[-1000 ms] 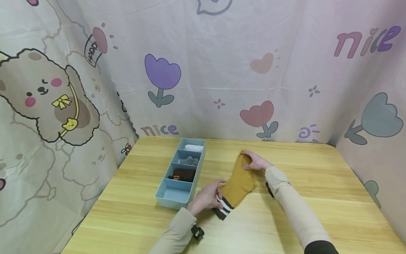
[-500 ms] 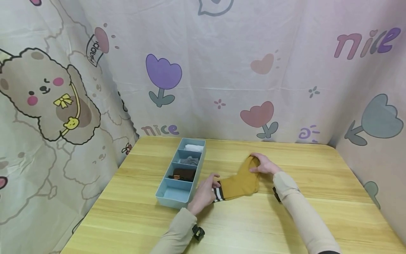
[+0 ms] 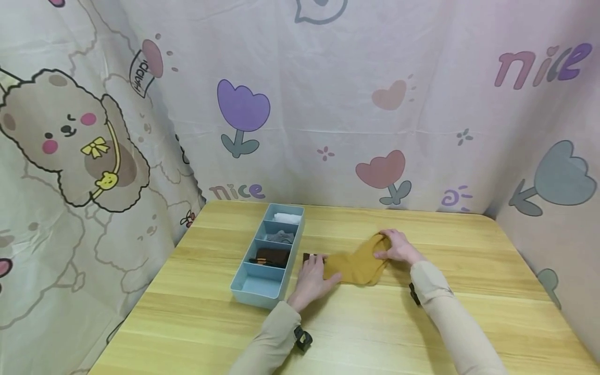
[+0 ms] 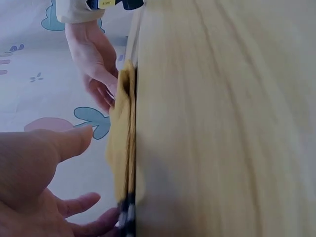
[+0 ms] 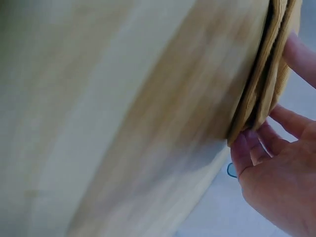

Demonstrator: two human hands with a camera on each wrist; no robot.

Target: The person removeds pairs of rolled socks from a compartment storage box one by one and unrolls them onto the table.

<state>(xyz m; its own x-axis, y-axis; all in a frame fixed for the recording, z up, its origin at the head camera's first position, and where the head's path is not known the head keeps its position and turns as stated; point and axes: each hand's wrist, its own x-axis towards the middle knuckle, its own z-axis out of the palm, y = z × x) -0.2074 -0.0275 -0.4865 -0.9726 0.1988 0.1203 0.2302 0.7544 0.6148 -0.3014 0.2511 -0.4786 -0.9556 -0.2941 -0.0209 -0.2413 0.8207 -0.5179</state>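
Note:
A pair of mustard-yellow socks (image 3: 356,268) lies flat on the table, its dark cuff with white stripes pointing left. My left hand (image 3: 311,281) is over the cuff end, thumb spread away from the other fingers. In the left wrist view its fingertips are right at the striped cuff (image 4: 127,217), which it partly hides in the head view. My right hand (image 3: 400,247) holds the toe end at the right, thumb on top. In the right wrist view its fingers (image 5: 247,150) lie along the edge of the layered fabric (image 5: 266,74).
A blue organizer box (image 3: 234,288) with several compartments stands just left of my left hand. It holds a white folded item (image 3: 287,218), a grey cloth item (image 3: 280,237) and a dark brown bundle (image 3: 273,257). Its nearest compartment is bare. A printed curtain (image 3: 319,104) hangs behind the table.
The socks have turned so that the cuff swung away from me and up to the left. My right hand moved right with the toe end; my left hand loosened and spread over the cuff.

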